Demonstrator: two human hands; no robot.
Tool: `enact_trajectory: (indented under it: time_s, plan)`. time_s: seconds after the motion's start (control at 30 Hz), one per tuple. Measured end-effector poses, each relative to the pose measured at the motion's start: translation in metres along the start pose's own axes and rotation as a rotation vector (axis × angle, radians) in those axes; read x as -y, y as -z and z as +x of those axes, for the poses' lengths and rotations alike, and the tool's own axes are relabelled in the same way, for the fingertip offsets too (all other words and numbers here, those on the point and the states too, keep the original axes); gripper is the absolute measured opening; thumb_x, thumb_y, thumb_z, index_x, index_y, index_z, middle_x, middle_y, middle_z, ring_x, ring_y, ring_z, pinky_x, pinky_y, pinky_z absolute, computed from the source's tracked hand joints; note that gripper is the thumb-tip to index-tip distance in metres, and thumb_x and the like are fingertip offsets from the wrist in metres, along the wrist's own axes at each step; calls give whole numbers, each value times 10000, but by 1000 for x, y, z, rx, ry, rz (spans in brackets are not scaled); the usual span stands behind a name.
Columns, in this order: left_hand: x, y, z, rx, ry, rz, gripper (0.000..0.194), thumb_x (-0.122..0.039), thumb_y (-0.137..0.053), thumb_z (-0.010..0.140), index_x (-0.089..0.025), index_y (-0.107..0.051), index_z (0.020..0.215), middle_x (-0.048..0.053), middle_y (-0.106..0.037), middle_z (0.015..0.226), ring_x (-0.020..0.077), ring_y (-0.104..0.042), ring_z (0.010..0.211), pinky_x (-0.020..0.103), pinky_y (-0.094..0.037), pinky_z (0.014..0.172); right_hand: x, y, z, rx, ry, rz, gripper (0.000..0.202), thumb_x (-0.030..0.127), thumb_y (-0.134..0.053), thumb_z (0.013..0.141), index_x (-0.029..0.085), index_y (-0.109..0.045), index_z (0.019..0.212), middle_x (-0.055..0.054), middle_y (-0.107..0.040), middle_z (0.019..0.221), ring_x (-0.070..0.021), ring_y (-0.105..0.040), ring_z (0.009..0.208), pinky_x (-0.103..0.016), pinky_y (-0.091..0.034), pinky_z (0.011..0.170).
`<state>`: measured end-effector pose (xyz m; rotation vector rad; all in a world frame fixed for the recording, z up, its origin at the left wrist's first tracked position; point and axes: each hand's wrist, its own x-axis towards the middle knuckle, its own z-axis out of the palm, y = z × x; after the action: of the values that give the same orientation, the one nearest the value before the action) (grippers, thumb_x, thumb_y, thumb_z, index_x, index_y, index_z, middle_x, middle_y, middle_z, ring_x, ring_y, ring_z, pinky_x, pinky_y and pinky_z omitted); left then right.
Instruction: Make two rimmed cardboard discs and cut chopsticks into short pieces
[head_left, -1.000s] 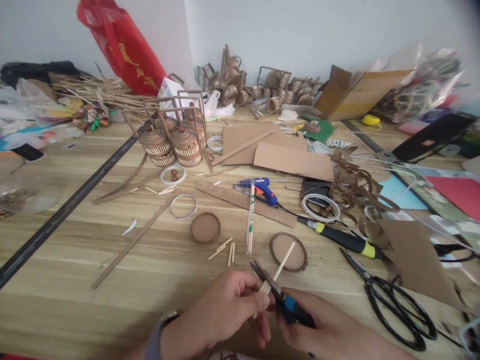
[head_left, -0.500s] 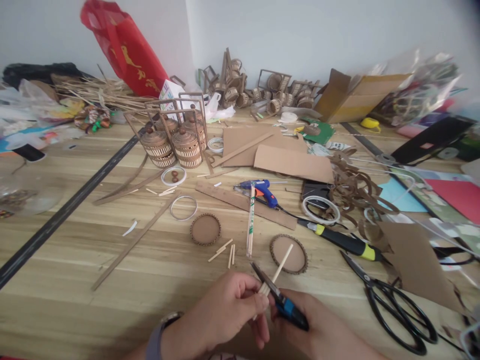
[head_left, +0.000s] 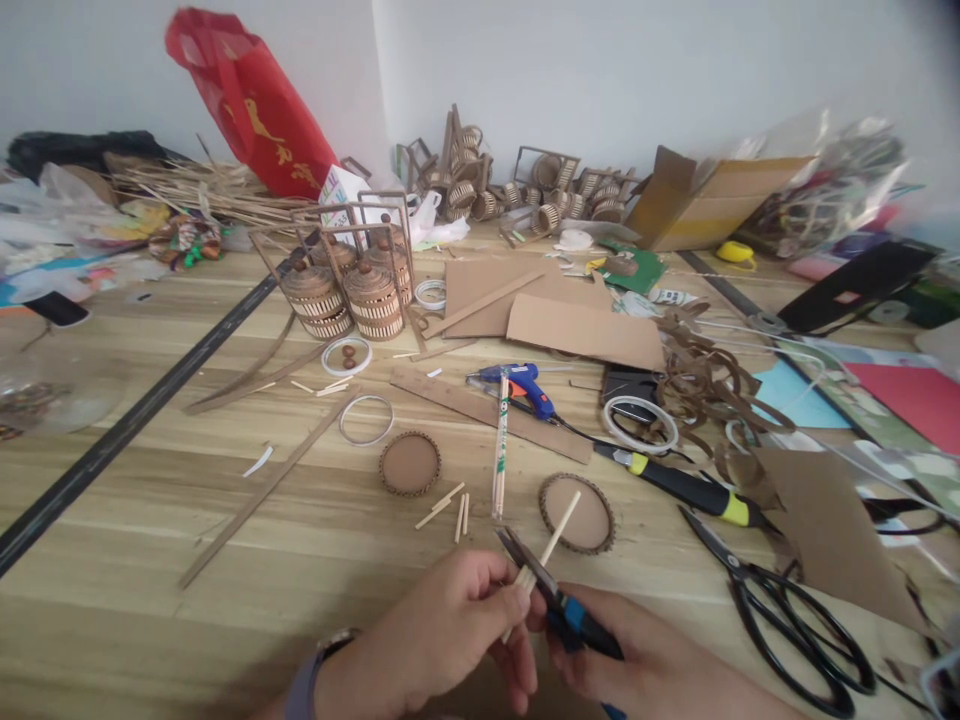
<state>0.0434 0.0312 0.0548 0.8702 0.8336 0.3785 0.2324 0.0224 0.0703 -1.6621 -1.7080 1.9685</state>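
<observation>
Between thumb and fingers, my left hand (head_left: 469,610) pinches thin wooden sticks (head_left: 561,528), one of them reaching well past the others. My right hand (head_left: 630,640) grips a pair of cutters (head_left: 574,615) with blue and black handles. Its dark jaws lie across the long stick, close to my left fingertips. Beyond my hands rest a round cardboard disc (head_left: 577,512) with a braided rim and a second such disc (head_left: 409,463). Several short cut sticks (head_left: 442,508) lie left of a clear packet of chopsticks (head_left: 501,450).
Black-handled scissors (head_left: 787,610) lie at the right, below a cutter knife (head_left: 682,485). A blue glue gun (head_left: 525,385) sits mid-table. Small lidded baskets (head_left: 375,295) stand at the back left. Cardboard sheets (head_left: 585,335) and tangled brown strips (head_left: 701,375) lie behind.
The cutters' handles have spread apart a little, and a second blue handle end now shows below my right hand. Both hands have shifted very slightly; the left still pinches the sticks.
</observation>
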Motion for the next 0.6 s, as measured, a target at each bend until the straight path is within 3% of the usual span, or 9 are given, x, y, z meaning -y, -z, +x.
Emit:
enact_trajectory:
  time_s: [0.27, 0.47, 0.6]
  plan:
    - [5, 0, 2, -13, 21, 43, 532, -686, -495, 776, -162, -530, 865, -27, -549, 571, 108, -505, 475, 244, -377, 535, -8, -9, 5, -81, 86, -86, 243, 199, -482, 654, 200, -630, 847, 5, -593, 735, -171, -538, 726, -252, -422, 693]
    - [5, 3, 1, -41, -2, 106, 456, -625, -459, 826, -173, -517, 846, -29, -537, 571, 117, -488, 484, 251, -370, 557, -8, -7, 4, -105, 140, -101, 224, 295, -547, 779, 196, -677, 932, -6, -650, 773, -194, -572, 759, -280, -448, 712]
    - [-8, 16, -11, -219, -95, 314, 403, -555, -368, 919, -189, -526, 862, -46, -485, 564, 133, -462, 531, 254, -359, 589, -12, 3, -4, -97, 128, -163, 220, 362, -538, 849, 205, -661, 943, -20, -672, 848, -197, -596, 814, -264, -465, 724]
